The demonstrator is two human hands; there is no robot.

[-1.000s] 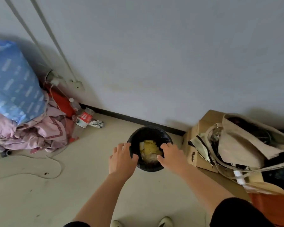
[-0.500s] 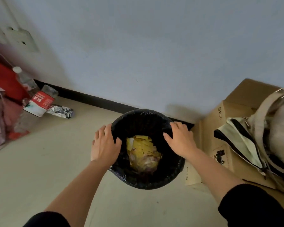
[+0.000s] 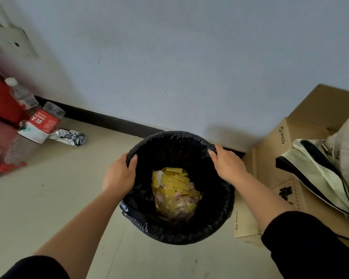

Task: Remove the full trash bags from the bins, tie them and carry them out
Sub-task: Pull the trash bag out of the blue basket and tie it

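A round bin lined with a black trash bag (image 3: 169, 143) stands on the floor against the wall. Yellow paper scraps and other rubbish (image 3: 174, 193) lie at its bottom. My left hand (image 3: 119, 175) grips the bag's left rim, thumb inside and fingers curled over the outside. My right hand (image 3: 227, 165) grips the right rim of the bag, fingers curled over the edge. Both arms reach down from the bottom of the view.
A cardboard box (image 3: 280, 158) with a cream and black cloth bag (image 3: 318, 174) on it stands right beside the bin. At the left by the wall lie plastic bottles (image 3: 23, 98), a red-labelled container (image 3: 41, 124) and crumpled foil (image 3: 68, 135). A wall socket (image 3: 14, 43) sits upper left.
The view has come closer to the bin. Both hands moved from resting near the rim to gripping the bag's edge on either side.
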